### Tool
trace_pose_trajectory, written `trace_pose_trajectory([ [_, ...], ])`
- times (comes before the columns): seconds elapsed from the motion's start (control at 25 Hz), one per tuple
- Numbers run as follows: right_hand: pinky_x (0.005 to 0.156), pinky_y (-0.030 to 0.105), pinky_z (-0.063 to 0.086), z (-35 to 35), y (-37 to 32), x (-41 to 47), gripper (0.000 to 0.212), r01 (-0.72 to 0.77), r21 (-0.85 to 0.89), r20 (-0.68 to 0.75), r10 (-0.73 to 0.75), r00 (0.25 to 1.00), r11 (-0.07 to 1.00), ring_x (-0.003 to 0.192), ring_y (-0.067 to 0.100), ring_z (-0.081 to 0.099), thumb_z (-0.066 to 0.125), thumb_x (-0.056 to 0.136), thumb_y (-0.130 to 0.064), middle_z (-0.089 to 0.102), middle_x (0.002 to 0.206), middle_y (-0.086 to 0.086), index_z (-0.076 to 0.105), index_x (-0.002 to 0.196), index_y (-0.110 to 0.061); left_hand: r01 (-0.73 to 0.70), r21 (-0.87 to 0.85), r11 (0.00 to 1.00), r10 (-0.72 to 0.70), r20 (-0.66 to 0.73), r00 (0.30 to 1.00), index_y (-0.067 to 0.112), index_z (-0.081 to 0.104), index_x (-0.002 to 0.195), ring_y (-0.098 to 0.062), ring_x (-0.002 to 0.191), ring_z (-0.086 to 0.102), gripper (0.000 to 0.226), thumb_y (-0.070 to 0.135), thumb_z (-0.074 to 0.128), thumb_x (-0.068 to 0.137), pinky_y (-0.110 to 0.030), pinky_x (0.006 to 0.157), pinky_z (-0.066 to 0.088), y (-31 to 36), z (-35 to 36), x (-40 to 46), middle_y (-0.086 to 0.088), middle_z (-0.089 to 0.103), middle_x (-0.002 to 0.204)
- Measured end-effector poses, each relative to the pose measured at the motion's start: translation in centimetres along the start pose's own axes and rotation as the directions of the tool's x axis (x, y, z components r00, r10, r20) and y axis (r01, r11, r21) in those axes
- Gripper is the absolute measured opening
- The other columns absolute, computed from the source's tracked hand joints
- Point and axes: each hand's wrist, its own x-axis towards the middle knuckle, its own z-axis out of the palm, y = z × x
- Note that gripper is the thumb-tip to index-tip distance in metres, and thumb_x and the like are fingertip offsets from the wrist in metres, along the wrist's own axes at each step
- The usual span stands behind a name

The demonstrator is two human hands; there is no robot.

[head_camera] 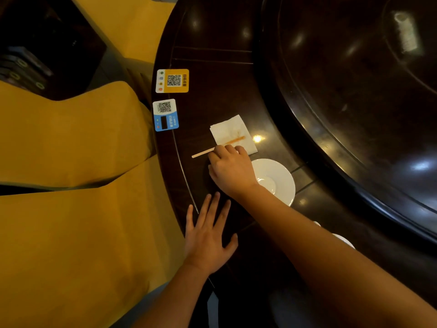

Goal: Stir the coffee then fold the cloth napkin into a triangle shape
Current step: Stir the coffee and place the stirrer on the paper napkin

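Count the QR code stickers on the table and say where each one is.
2. The yellow QR sticker lies near the table's left edge; the blue QR sticker sits just below it. Others may be out of view.

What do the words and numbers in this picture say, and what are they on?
No text here can be read for sure.
Orange sticker on the dark table: a QR code with a column of Chinese characters beside it, too blurred to read.
Blue sticker on the table: a QR code and white Chinese characters, too small and blurred to read.
Napkin, stir stick and saucer: no writing visible.
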Motion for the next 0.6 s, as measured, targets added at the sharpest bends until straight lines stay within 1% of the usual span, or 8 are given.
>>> trace_pose_trajectory([
  [0.08,0.083,0.04,0.044,-1.9,0.0,-2.5,0.027,-0.093,0.097,-0.048,0.098,0.994,0.991,0.099,0.031,0.056,0.055,0.089,-0.023,0.062,0.109,0.014,0.062,0.109,-0.006,-0.003,0.003,1.0,0.003,-0.006,1.0,0.023,0.027,0.145,-0.023,0.143,0.011,0.074,0.059,0.038,0.081,-0.051,0.111,0.004,0.0,-0.1,-0.1,-0.008,0.018,0.156],
  [0.16,0.08,0.042,0.047,-3.5,0.3,-6.7,0.028,-0.202,0.18,-0.113,0.224,0.968,0.963,0.098,0.032,0.058,0.062,0.084,-0.021,0.063,0.109,0.014,0.063,0.108,-0.008,-0.01,0.0,1.0,0.01,-0.009,1.0,0.023,0.025,0.145,-0.023,0.143,0.011,0.074,0.058,0.037,0.081,-0.052,0.111,0.006,0.0,-0.2,-0.2,-0.008,0.017,0.156],
  [0.28,0.085,0.044,0.047,-5.1,1.1,-14.2,0.039,-0.392,0.203,-0.12,0.42,0.9,0.898,0.106,0.032,0.056,0.069,0.078,-0.027,0.06,0.118,0.014,0.062,0.114,-0.012,-0.008,0.004,1.0,0.008,-0.009,1.0,0.024,0.02,0.146,-0.023,0.143,0.01,0.074,0.056,0.035,0.082,-0.053,0.11,0.008,0.1,-0.2,-0.2,-0.008,0.017,0.156],
  [0.36,0.086,0.048,0.047,-5.7,1.7,-18.7,0.053,-0.505,0.199,-0.105,0.53,0.841,0.84,0.113,0.032,0.051,0.074,0.072,-0.033,0.055,0.125,0.015,0.059,0.119,-0.014,-0.007,-0.001,1.0,0.007,-0.011,1.0,0.024,0.018,0.147,-0.023,0.143,0.009,0.074,0.056,0.034,0.082,-0.053,0.111,0.008,0.1,-0.2,-0.2,-0.008,0.017,0.156],
  [0.44,0.088,0.052,0.045,-5.8,2.2,-22.0,0.071,-0.608,0.153,-0.05,0.62,0.783,0.779,0.121,0.036,0.044,0.078,0.064,-0.041,0.048,0.133,0.017,0.052,0.127,-0.018,-0.006,0.003,1.0,0.006,-0.009,1.0,0.023,0.018,0.147,-0.023,0.143,0.008,0.074,0.056,0.033,0.083,-0.054,0.111,0.009,0.1,-0.2,-0.2,-0.009,0.018,0.155],
  [0.52,0.09,0.054,0.043,-5.7,2.7,-24.1,0.088,-0.682,0.11,0.049,0.682,0.73,0.723,0.128,0.038,0.036,0.08,0.06,-0.047,0.038,0.142,0.018,0.043,0.135,-0.02,-0.003,0.005,1.0,0.004,-0.012,1.0,0.022,0.02,0.147,-0.023,0.143,0.009,0.073,0.055,0.031,0.083,-0.054,0.111,0.011,0.1,-0.2,-0.2,-0.01,0.019,0.155],
  [0.6,0.09,0.051,0.045,-5.7,2.9,-25.1,0.095,-0.725,0.121,0.133,0.712,0.689,0.678,0.132,0.035,0.029,0.079,0.061,-0.047,0.03,0.147,0.015,0.033,0.141,-0.024,-0.006,-0.002,1.0,0.006,-0.018,1.0,0.021,0.022,0.147,-0.023,0.143,0.008,0.073,0.055,0.03,0.083,-0.054,0.111,0.01,0.1,-0.1,-0.2,-0.01,0.02,0.155],
])
